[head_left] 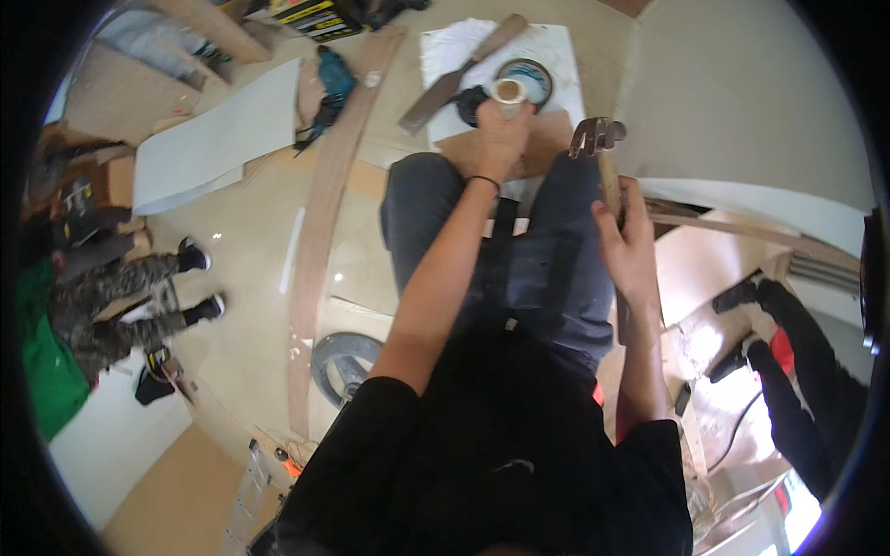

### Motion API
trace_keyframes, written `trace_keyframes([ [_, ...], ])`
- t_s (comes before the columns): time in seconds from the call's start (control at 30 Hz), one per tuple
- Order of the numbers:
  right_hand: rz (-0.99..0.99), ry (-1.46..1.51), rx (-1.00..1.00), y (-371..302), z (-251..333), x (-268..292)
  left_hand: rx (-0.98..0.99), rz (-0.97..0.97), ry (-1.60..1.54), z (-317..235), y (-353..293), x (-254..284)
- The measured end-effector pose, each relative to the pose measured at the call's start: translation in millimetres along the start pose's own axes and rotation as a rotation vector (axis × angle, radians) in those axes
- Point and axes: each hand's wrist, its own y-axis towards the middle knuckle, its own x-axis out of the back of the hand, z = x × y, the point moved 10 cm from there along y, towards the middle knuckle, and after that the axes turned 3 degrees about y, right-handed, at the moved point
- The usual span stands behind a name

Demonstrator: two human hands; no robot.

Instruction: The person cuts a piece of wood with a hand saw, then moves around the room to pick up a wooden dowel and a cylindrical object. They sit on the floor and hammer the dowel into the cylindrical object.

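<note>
Left of the hammer (607, 171), the left hand (503, 144) clasps a pale round-ended piece (509, 91); the right hand (629, 246) grips the hammer. A misaimed swing could bruise the left hand.

The left hand (505, 144) grips a pale, round-topped object (508, 91) over a white board (565, 74) bearing a wood-handled blade (438, 100), while the right hand (632, 246) holds a claw hammer (607, 171) by the right thigh (577, 232) and a teal drill (336, 72) lies beside a long plank (329, 204).
</note>
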Motion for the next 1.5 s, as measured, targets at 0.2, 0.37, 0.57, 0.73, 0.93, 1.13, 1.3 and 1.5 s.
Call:
trace_keyframes([
  [0.2, 0.166, -0.155, 0.064, 19.6, 52.9, -25.0, -0.113, 0.017, 0.217, -4.5, -12.5, -3.0],
  [0.37, 0.194, -0.183, 0.170, 30.4, 96.9, -25.3, 0.022, -0.109, 0.127, 12.0, -18.2, -1.0],
  [0.57, 0.188, -0.270, 0.231, 31.4, 90.3, -40.4, -0.032, -0.131, -0.082, -4.6, -15.9, 6.7],
  [0.73, 0.118, -0.305, 0.127, 50.1, 60.9, -29.7, 0.042, -0.086, 0.024, -2.5, -15.5, 0.6],
  [0.93, 0.002, 0.063, 0.269, 33.0, 141.1, 32.8, -0.030, -0.093, 0.014, -5.7, -11.8, 3.0],
  [1.13, 0.080, -0.396, 0.233, 37.9, 121.7, -31.8, -0.147, -0.131, 0.130, -14.0, -11.5, 5.7],
  [1.3, 0.261, -0.443, 0.144, 37.3, 66.6, -26.7, -0.046, -0.058, -0.016, -6.6, -13.1, 1.1],
  [1.5, -0.093, 0.094, 0.356, 27.1, 165.4, 41.6, -0.001, -0.056, -0.009, -4.7, -7.7, 4.9],
])
